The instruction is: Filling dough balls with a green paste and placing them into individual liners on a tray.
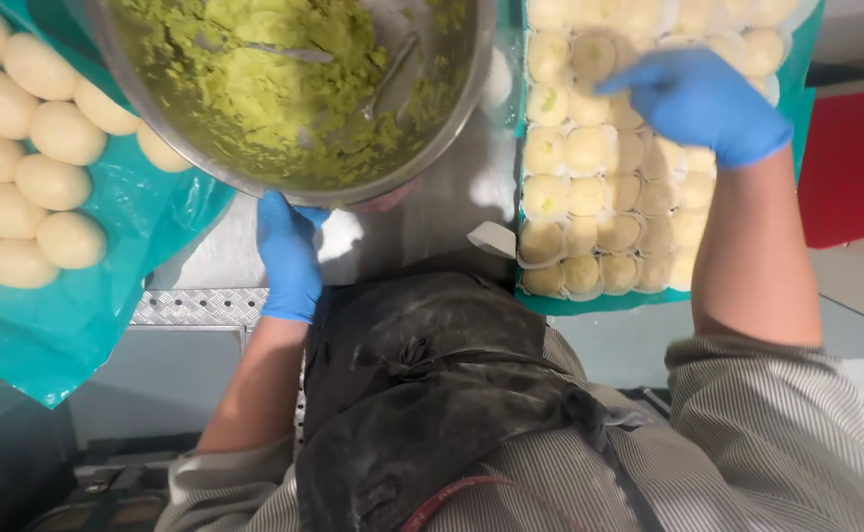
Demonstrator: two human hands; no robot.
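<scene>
Worktop (422, 232): I am standing over a floured steel surface, with my dark apron (432, 394) pressed to its near edge.

Steel bowl (294, 99): It is sitting at the top centre, smeared with green paste (254, 89), and its near rim is hanging over my left hand.

Left sheet (77, 305): A teal plastic sheet is carrying rows of smooth dough balls (52, 182) on my left, and its corner is drooping off the worktop edge.

Right tray (550, 303): On a teal liner, flattened dough pieces (589, 197) are lying packed edge to edge, some showing a green centre.

Right hand (703, 103): In a blue glove, I am laying it flat and open over the far rows of the tray, fingers spread on the pieces; I am gripping nothing that I can see.

Left hand (289, 256): Also gloved, I am curling it just under the bowl's near rim; whether it is holding anything I cannot tell, since the fingertips are hidden there.

Risk: I judge that pressing down with my right hand could squash or stick the packed pieces together, and knocking the rim could tip paste out.

In the way: The bowl is crowding the space between sheet and tray; a red board (856, 167) is lying beyond the tray.
</scene>
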